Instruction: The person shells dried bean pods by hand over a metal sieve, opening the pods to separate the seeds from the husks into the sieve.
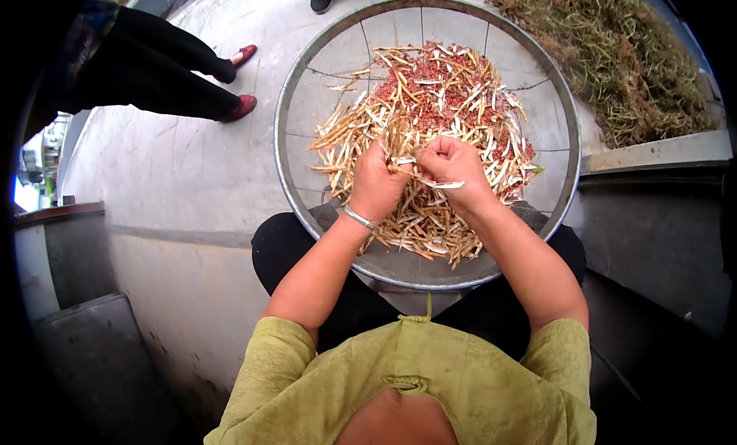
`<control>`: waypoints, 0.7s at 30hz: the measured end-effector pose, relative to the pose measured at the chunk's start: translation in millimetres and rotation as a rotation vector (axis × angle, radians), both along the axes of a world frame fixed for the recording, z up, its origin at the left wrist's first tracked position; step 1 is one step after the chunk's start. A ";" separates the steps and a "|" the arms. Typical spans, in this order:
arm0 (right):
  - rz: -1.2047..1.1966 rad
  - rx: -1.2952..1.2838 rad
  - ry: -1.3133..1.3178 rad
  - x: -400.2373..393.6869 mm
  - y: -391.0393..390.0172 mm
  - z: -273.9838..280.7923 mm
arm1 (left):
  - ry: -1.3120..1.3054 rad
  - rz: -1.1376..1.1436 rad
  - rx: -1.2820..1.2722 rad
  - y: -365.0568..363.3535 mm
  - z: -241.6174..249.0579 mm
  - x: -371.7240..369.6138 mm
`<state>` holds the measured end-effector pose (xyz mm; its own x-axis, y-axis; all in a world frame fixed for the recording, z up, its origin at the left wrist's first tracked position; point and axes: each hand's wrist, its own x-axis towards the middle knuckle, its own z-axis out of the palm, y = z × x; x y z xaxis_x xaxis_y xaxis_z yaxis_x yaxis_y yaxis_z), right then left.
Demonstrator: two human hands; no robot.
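Observation:
A large round sieve with a metal rim rests across my lap. Dry bean pods and loose red beans are heaped in it. My left hand is closed on several dry bean pods, whose ends stick up past the fingers. My right hand pinches a pale split bean pod close beside the left fingertips. Both hands are just above the heap, near the sieve's middle. The fingertips partly hide what lies between them.
Dried bean plants are piled at the upper right behind a low ledge. A person in dark trousers and red shoes stands at the left. Another person's dark shoes show beyond the sieve. Concrete floor surrounds it.

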<state>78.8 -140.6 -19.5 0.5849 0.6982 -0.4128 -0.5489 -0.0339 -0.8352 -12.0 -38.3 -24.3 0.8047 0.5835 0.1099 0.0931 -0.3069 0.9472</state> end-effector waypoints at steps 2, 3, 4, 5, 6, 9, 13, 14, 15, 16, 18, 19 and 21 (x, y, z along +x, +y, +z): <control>-0.018 -0.040 -0.078 -2.1 0.3 0.0 | 0.036 0.002 0.020 0.0 -2.9 -1.8; -0.019 -0.037 -0.079 -3.1 0.2 -0.9 | 0.042 0.006 -0.010 0.1 -5.3 -2.1; -0.024 -0.033 -0.129 -3.6 0.7 -2.6 | 0.047 0.010 -0.039 1.0 -7.4 -1.6; -0.028 -0.031 -0.177 -4.6 1.0 -4.3 | 0.047 0.009 -0.037 2.3 -10.2 -1.7; -0.029 -0.028 -0.176 -4.9 2.2 -5.1 | 0.035 -0.018 -0.047 4.6 -12.2 -1.2; -0.042 0.056 -0.171 -6.9 4.1 -7.1 | 0.017 -0.040 -0.172 6.2 -13.2 -1.1; 0.001 0.028 -0.274 -3.1 1.4 -6.1 | 0.054 -0.047 -0.285 6.1 -12.8 -1.6; 0.001 0.027 -0.273 -1.9 1.3 -7.8 | 0.071 -0.058 -0.260 6.2 -12.3 -1.2; -0.021 0.043 -0.209 -1.1 1.4 -9.0 | 0.073 -0.058 -0.261 6.1 -11.9 -0.7; -0.042 0.057 -0.142 -0.9 1.4 -10.8 | 0.062 -0.057 -0.257 5.4 -11.7 -1.1; -0.045 0.087 -0.060 1.9 2.0 -12.6 | 0.053 -0.057 -0.254 5.1 -10.4 -0.4; -0.048 0.082 -0.011 2.4 1.2 -9.7 | 0.069 -0.048 -0.260 4.7 -9.7 -0.4; -0.052 0.054 0.056 2.8 1.0 0.0 | 0.083 -0.039 -0.265 5.5 -9.0 -1.1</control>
